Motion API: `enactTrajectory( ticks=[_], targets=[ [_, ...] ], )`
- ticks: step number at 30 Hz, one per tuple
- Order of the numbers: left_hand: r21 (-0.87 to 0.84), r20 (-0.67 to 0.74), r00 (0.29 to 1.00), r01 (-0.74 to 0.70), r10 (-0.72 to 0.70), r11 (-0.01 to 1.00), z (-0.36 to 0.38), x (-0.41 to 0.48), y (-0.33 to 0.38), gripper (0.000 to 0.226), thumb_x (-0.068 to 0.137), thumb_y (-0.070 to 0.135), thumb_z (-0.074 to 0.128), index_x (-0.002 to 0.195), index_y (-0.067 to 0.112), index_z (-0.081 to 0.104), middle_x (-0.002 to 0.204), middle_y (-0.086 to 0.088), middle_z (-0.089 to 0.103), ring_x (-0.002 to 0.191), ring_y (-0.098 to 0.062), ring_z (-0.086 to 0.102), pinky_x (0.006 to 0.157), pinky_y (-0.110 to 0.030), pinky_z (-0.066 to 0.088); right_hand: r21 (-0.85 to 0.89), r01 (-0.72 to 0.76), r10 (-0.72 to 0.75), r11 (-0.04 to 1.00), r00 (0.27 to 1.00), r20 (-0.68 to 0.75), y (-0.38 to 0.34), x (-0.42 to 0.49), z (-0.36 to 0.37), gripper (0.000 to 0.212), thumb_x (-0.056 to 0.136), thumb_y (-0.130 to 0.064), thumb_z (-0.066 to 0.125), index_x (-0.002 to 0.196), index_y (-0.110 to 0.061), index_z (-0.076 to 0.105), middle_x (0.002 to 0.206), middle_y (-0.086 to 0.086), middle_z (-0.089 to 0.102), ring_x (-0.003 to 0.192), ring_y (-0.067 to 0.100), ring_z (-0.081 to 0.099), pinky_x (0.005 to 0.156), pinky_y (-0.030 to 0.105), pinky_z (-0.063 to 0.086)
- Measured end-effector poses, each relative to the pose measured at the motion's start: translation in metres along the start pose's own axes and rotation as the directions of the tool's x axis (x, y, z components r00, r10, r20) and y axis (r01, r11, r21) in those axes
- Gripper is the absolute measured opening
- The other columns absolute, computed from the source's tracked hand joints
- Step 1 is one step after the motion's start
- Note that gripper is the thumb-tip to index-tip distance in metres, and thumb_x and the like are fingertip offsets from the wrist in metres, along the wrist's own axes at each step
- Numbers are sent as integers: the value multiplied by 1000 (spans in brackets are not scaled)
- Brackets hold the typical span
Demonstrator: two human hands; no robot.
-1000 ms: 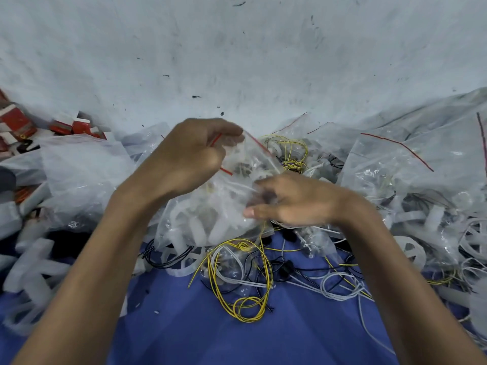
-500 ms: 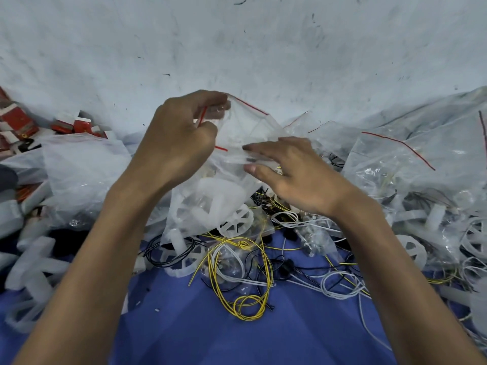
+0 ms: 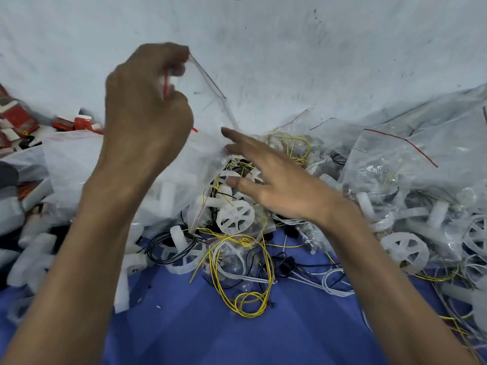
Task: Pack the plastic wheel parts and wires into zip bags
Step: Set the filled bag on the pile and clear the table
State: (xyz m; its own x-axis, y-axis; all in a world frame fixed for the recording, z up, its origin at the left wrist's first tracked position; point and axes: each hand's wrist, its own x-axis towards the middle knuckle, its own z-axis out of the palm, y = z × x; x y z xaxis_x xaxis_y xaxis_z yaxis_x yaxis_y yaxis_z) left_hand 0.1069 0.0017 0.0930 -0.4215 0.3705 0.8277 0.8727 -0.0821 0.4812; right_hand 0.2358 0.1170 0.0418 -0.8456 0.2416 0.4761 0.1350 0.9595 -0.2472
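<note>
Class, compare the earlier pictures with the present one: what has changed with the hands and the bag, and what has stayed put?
The left hand, pinching the bag by its red-striped top, lifted it upward. The right hand let go of the bag's side and opened, its fingers now spread. The yellow wire on the blue cloth and the filled bags on the right stayed where they lay.

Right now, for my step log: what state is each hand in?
Left hand: closed, pinching the zip bag by its red-lined top.
Right hand: open, fingers straight beside the bag, holding nothing.
</note>
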Motion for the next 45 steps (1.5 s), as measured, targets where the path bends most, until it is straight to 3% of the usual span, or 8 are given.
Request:
enactTrajectory(
  ticks=[6,12,18,25,34,36,40,45],
  targets=[
    [277,625,777,-125,-80,953,11,-5,-11,37,86,2,46,105,19,72,131,11,57,119,-10,49,85,-7,24,-89,-106,128,990,941,312,25,-6,15,22,96,-26,48,114,-18,58,158,1,2,145,18,1,115,28,5],
    [353,627,758,-68,-181,933,12,-2,-20,40,87,7,43,96,33,73,127,5,61,108,-12,52,77,-16,31,-81,-110,128,991,956,264,31,-3,16,22,97,-30,48,108,-18,61,158,-1,8,144,13,7,115,29,9],
    [472,714,635,-124,-296,873,31,-13,-33,41,89,20,47,130,18,50,130,-5,56,111,-22,51,92,-29,41,-60,-112,124,992,956,267,30,-3,19,16,95,-21,51,96,-17,66,157,-1,14,142,13,15,112,28,13],
    [400,542,789,60,-288,915,33,-9,-52,66,78,22,65,138,16,39,113,6,52,93,-14,45,81,-26,34,3,-130,127,991,970,207,34,-4,11,19,95,-25,52,83,-15,63,146,-3,35,134,14,31,103,22,20],
    [200,467,861,118,-201,973,39,-9,-36,50,82,21,56,132,18,49,115,6,57,94,-16,50,82,-26,36,39,-195,174,980,935,309,29,-9,11,64,79,-60,57,135,-30,43,143,-6,41,122,10,42,98,27,32],
    [10,569,805,197,-168,980,37,-11,-24,54,74,30,58,128,24,54,113,7,61,92,-14,60,86,-28,46,82,-205,168,975,932,322,24,-8,17,71,74,-66,58,136,-36,40,146,-6,39,119,10,45,92,23,33],
    [-184,882,463,163,89,969,26,-16,-18,43,76,43,63,115,56,55,117,19,61,104,5,59,91,-27,45,232,-186,138,955,968,208,19,-6,29,36,84,-43,62,115,-24,60,114,-1,62,98,12,60,84,21,50],
    [-79,822,565,235,-70,969,17,-9,-59,97,54,60,81,137,53,31,139,14,46,125,-2,47,103,-40,42,413,-310,281,857,951,130,34,-8,22,23,96,-25,46,84,-27,66,91,-15,67,84,0,64,73,14,46]
  ],
)
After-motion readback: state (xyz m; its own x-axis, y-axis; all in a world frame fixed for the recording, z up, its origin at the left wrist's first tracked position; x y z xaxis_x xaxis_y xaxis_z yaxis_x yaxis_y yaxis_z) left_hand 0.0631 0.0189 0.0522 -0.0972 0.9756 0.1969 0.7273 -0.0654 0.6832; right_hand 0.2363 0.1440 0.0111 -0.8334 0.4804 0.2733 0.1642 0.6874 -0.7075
